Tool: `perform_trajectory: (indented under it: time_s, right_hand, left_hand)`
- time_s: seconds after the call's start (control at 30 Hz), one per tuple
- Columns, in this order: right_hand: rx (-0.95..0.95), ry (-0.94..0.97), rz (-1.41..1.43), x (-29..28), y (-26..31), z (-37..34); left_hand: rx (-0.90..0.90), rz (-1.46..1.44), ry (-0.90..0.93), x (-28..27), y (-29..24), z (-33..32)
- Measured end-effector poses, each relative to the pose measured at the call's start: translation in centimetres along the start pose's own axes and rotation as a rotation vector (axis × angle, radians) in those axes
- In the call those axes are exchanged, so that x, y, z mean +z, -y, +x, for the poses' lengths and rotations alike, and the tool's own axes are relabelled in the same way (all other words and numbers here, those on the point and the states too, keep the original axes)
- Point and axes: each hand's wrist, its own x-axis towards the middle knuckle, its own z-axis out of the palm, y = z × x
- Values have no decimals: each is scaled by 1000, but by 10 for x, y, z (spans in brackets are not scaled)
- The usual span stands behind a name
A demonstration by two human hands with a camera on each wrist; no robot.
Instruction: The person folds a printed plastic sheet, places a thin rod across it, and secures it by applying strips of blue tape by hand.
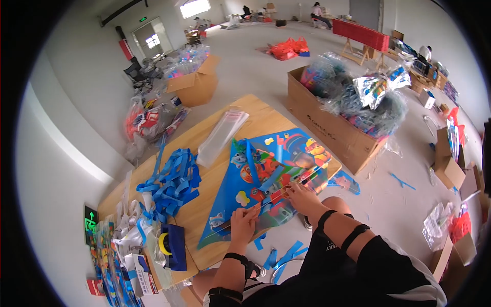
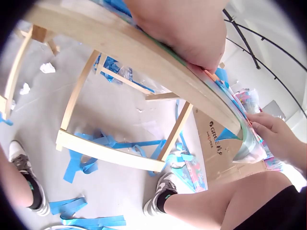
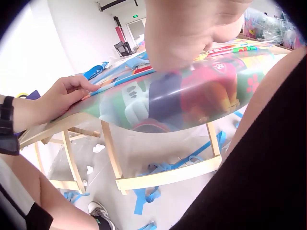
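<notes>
The left hand (image 1: 244, 224), at lower centre of the head view, has its fingers bent and pinches the near edge of a blue cartoon-printed sheet (image 1: 239, 175). The right hand (image 1: 304, 198), right of centre, likewise pinches that edge between thumb and fingers. The sheet lies mid-frame on the wooden surface (image 1: 267, 115), its near part curving over the rim. A pile of blue ribbon (image 1: 176, 179) sits left of the sheet, clear plastic bags (image 1: 222, 137) above it, and a tape dispenser (image 1: 177, 248) at lower left. Ribbon scraps (image 1: 286, 256) lie on the floor at bottom centre. A cardboard box (image 1: 327, 134) of wrapped goods stands upper right, another box (image 1: 198, 88) upper left.
</notes>
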Motion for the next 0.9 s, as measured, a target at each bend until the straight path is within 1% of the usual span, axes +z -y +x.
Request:
perform_trajectory:
  time_s: [0.07, 0.13, 0.17, 0.2, 0.23, 0.27, 0.33, 0.47, 0.57, 0.63, 0.77, 0.83, 0.87, 0.9]
  right_hand:
    - [-32, -21, -12, 12, -8, 1]
    - [-65, -36, -37, 13, -10, 1]
    - [-83, -40, -39, 14, -13, 1]
    - [-98, -34, -36, 12, -11, 1]
    - [-90, -52, -35, 9, -9, 0]
    - [-80, -71, -36, 6, -8, 1]
    - [-95, -72, -38, 2, -8, 1]
    - [-86, -91, -28, 2, -9, 1]
    - [-83, -79, -4, 10, -14, 5]
    - [-90, -103, -15, 8, -11, 3]
    - [-90, -147, -81, 9, -9, 2]
    - [-102, -157, -70, 8, -9, 2]
    - [-113, -160, -56, 8, -10, 3]
    - [-102, -143, -43, 8, -10, 3]
  left_hand:
    - [-14, -2, -5, -6, 1, 5]
    - [-83, -52, 74, -7, 6, 9]
    - [-96, -45, 68, -5, 8, 10]
    - [-149, -63, 36, -4, 9, 11]
    - [-200, -82, 2, -2, 10, 14]
    - [-211, -76, -8, -1, 11, 17]
    - [-59, 17, 41, 0, 11, 20]
    - [-53, -2, 22, 10, -2, 34]
    - [-17, -32, 26, 21, -12, 39]
    - [65, 0, 69, 30, -13, 38]
    - [73, 67, 44, 41, -14, 50]
    - [-45, 107, 82, 48, -10, 68]
    - [-36, 106, 80, 50, -8, 78]
    - [-38, 127, 150, 49, -5, 89]
